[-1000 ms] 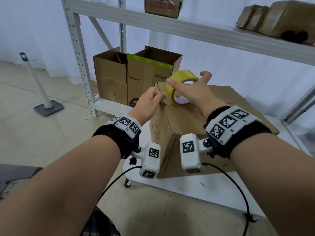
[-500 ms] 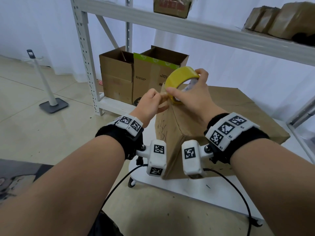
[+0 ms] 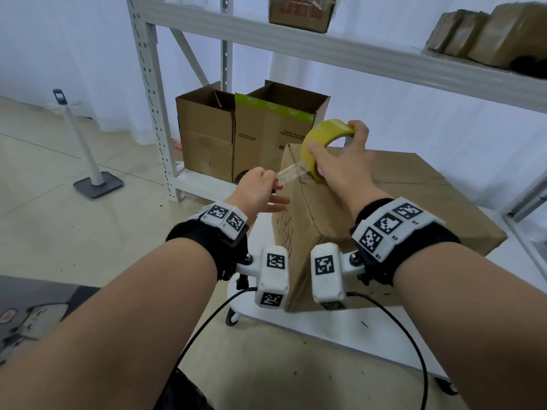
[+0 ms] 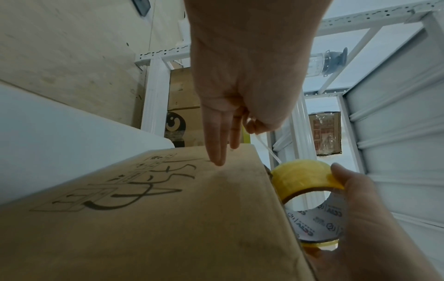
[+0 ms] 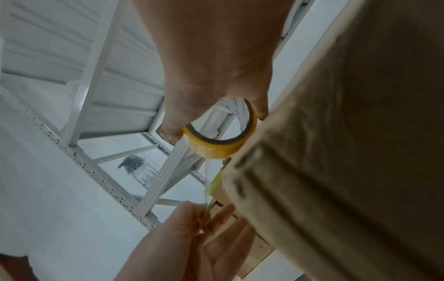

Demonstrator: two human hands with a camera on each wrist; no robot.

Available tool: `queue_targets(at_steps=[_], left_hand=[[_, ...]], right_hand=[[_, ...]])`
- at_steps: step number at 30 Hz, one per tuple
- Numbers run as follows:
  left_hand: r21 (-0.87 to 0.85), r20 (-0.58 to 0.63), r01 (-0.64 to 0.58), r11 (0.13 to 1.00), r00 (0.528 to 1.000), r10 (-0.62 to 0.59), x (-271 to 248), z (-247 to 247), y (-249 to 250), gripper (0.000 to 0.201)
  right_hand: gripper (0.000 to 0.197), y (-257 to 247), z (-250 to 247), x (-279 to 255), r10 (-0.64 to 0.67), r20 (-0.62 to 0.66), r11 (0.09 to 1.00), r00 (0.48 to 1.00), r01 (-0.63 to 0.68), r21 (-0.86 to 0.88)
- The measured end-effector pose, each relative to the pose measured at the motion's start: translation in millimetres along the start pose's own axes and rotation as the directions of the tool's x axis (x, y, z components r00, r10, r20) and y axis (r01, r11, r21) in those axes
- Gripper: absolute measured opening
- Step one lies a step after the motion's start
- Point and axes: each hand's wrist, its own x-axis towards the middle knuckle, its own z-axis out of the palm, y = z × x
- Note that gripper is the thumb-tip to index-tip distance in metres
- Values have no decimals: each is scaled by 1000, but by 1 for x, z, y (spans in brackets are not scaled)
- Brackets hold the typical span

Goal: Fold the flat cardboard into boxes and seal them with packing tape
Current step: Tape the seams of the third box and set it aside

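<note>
A closed brown cardboard box [image 3: 370, 202] with black scribbles on its side lies on a low white platform [image 3: 370, 338]. Above the box's left top corner my right hand [image 3: 340, 164] grips a yellow tape roll [image 3: 324, 136], thumb on its rim and fingers over the top. A clear strip of tape [image 3: 291, 174] runs left from the roll. My left hand [image 3: 263, 187] pinches the strip's free end between thumb and forefinger, with the other fingers stretched out near the box's side [image 4: 168, 218]. The roll [image 4: 305, 178] and the strip [image 5: 207, 178] also show in both wrist views.
Two open cardboard boxes [image 3: 248, 134] stand on the bottom shelf of a white metal rack [image 3: 151, 93] behind. Wrapped brown parcels [image 3: 488, 31] lie on the upper shelf. A white post on a grey base [image 3: 97, 182] stands on the tiled floor at left.
My left hand has pulled the tape's end away to the left, drawing a short strip off the roll. My right hand has lifted the roll slightly off the box corner.
</note>
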Motion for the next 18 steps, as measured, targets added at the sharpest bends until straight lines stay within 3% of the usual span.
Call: queue_targets(at_steps=[2, 5, 12, 18], left_hand=[[19, -16, -5, 1000, 1000, 5, -1, 0, -1, 21], [48, -26, -8, 999, 1000, 9, -2, -1, -2, 16], [146, -89, 7, 989, 996, 6, -3, -15, -4, 19], [326, -108, 97, 940, 992, -65, 3, -8, -12, 20]], right_hand=[[79, 0, -2, 1, 7, 23, 1000, 1000, -7, 5], [91, -4, -4, 2, -15, 43, 999, 999, 16, -39], [96, 3, -5, 3, -92, -17, 981, 996, 87, -174], [98, 2, -2, 4, -103, 16, 964, 995, 103, -245]])
